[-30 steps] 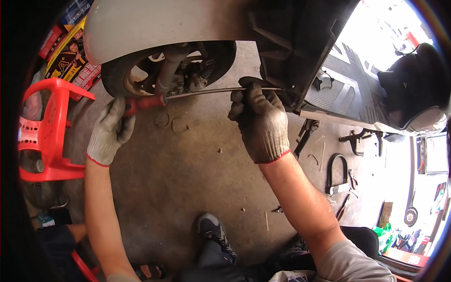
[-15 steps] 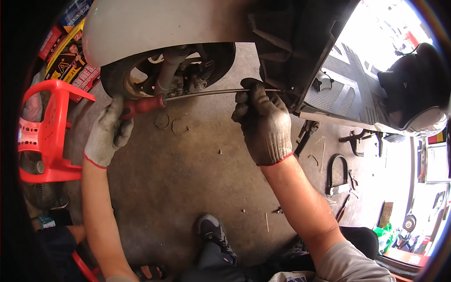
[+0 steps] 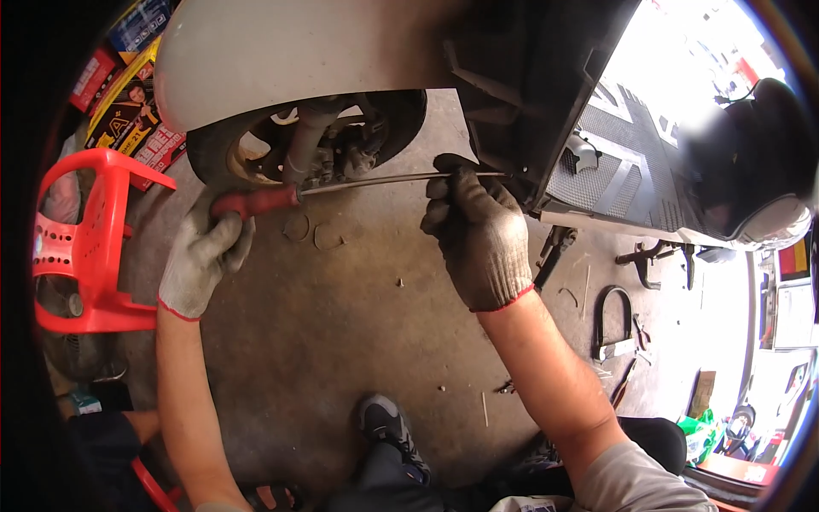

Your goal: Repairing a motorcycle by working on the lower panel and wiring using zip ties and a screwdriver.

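A long screwdriver [image 3: 260, 201] with a red handle lies nearly level between my hands, its metal shaft running right. My left hand [image 3: 205, 252], in a grey-white knit glove, is closed round the handle. Gloved as well, and dirtier, my right hand [image 3: 478, 226] pinches the shaft near its far end. The tip meets the lower corner of a dark plastic scooter panel [image 3: 516, 154], close to a small fastener. Behind the shaft are the scooter's front wheel [image 3: 230, 158] and fork [image 3: 309, 141], under a pale fender [image 3: 290, 51].
A red plastic chair [image 3: 102, 247] stands at left before stacked printed boxes [image 3: 141, 111]. The scooter's patterned footboard [image 3: 614, 162] is at right. On the concrete floor lie a U-shaped lock [image 3: 601, 320], pliers [image 3: 641, 331] and wire loops [image 3: 328, 239]. A person's leg shows at lower left.
My left hand and the screwdriver handle have shifted slightly down and right, with the fingers turned round the handle. My right hand stays on the shaft. The view has tilted a little.
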